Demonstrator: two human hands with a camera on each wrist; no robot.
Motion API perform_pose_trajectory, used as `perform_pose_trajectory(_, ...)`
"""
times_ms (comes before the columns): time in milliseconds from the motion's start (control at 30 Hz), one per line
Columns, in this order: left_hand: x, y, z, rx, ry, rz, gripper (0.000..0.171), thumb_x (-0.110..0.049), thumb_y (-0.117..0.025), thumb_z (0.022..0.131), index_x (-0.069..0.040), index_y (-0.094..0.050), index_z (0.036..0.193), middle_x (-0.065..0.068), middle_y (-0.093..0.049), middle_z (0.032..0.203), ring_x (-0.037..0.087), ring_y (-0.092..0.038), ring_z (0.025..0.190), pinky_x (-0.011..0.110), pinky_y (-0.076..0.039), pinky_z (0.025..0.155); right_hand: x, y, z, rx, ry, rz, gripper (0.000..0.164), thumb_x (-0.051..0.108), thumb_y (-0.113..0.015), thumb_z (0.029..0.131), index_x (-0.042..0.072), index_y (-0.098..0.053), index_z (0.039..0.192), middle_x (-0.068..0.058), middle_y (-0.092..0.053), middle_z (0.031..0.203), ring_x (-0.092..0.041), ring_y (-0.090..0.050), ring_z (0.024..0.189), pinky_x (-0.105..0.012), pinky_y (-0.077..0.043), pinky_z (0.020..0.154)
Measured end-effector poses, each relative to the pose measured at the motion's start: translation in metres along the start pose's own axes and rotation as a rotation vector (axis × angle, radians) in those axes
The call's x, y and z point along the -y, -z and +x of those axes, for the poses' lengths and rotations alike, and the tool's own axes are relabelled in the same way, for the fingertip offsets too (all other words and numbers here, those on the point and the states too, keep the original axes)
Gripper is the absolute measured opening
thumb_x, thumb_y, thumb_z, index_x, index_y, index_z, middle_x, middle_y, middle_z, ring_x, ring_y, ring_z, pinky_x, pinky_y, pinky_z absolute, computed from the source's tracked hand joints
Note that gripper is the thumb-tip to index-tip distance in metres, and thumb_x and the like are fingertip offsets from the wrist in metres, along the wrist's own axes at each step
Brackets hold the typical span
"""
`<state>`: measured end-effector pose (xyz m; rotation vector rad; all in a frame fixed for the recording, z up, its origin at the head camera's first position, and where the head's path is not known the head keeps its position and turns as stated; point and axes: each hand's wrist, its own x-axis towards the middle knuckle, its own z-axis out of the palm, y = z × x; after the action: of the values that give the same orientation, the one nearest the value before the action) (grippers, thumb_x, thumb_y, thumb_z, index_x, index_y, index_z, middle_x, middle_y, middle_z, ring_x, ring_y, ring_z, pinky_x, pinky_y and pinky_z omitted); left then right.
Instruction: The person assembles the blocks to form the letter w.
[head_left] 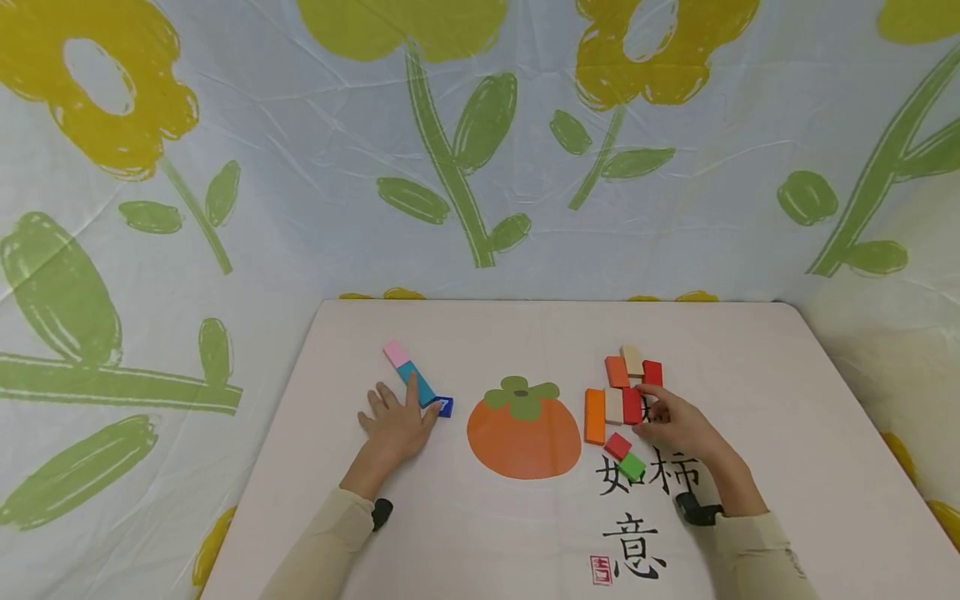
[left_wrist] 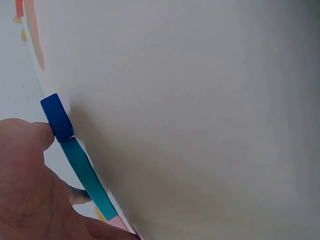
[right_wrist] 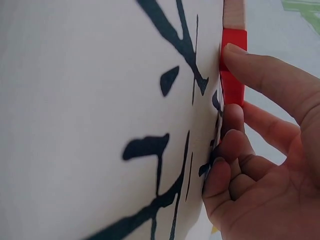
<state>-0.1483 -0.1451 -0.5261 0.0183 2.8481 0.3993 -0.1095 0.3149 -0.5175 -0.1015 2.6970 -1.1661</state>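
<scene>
On the left side of the table my left hand lies with its fingers spread. Its thumb touches the small dark blue block, and its index finger rests on the long teal block. A pink block continues that slanted row at the far end. My right hand pinches a red block lengthwise between thumb and index finger; the other fingers are curled in. That block stands beside a cream block and an orange block.
Behind these lie an orange-red block, another cream block and a second red block. Nearer are a small red block and a green block. The table bears a printed persimmon and black characters.
</scene>
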Motion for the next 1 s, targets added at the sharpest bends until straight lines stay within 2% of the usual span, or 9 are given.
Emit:
perform_pose_trajectory(233, -0.001, -0.001, 0.001, 0.003, -0.005, -0.005, 0.08, -0.058, -0.036, 0.103, -0.008, -0.011, 0.161, 0.049, -0.003, 0.15, 0.066, -0.002, 0.139, 0.082, -0.009, 0.101, -0.003, 0.002, -0.001, -0.01, 0.012, -0.022, 0.064, 0.009, -0.076, 0.088, 0.0, -0.046, 0.144, -0.009, -0.052, 0.093, -0.025, -0.05, 0.083, -0.034, -0.045, 0.064)
perform_pose_trajectory(533, 0.0, -0.003, 0.003, 0.0, -0.009, -0.011, 0.081, -0.058, -0.036, 0.103, -0.009, -0.01, 0.161, 0.049, -0.002, 0.15, 0.066, -0.002, 0.139, 0.082, -0.008, 0.101, 0.004, 0.004, -0.008, -0.075, -0.026, 0.001, 0.064, 0.017, -0.077, 0.09, 0.004, -0.045, 0.144, -0.008, -0.053, 0.091, -0.024, -0.05, 0.083, -0.03, -0.042, 0.063)
perform_pose_trajectory(700, 0.0, -0.003, 0.003, 0.007, -0.008, -0.01, 0.081, -0.058, -0.035, 0.103, -0.009, -0.01, 0.161, 0.049, -0.002, 0.15, 0.066, -0.001, 0.139, 0.082, -0.008, 0.101, 0.017, -0.001, -0.009, -0.127, -0.015, -0.009, 0.064, 0.02, -0.079, 0.089, 0.006, -0.048, 0.143, -0.008, -0.05, 0.089, -0.024, -0.048, 0.082, -0.029, -0.041, 0.06)
perform_pose_trajectory(833, 0.0, -0.002, 0.003, 0.008, -0.004, -0.006, 0.081, -0.058, -0.036, 0.103, -0.008, -0.01, 0.161, 0.049, -0.001, 0.15, 0.066, -0.001, 0.138, 0.082, -0.008, 0.101, 0.034, -0.012, -0.004, -0.143, -0.021, 0.008, 0.067, 0.021, -0.079, 0.088, 0.006, -0.047, 0.145, -0.008, -0.05, 0.086, -0.024, -0.048, 0.079, -0.03, -0.041, 0.058)
perform_pose_trajectory(1000, 0.001, 0.0, 0.001, 0.013, -0.001, -0.016, 0.081, -0.058, -0.036, 0.103, -0.008, -0.009, 0.161, 0.049, -0.001, 0.15, 0.066, 0.0, 0.139, 0.082, -0.008, 0.101, 0.063, -0.034, 0.01, -0.135, -0.011, 0.098, 0.066, 0.018, -0.079, 0.088, 0.005, -0.047, 0.144, -0.009, -0.051, 0.085, -0.023, -0.05, 0.075, -0.028, -0.043, 0.055)
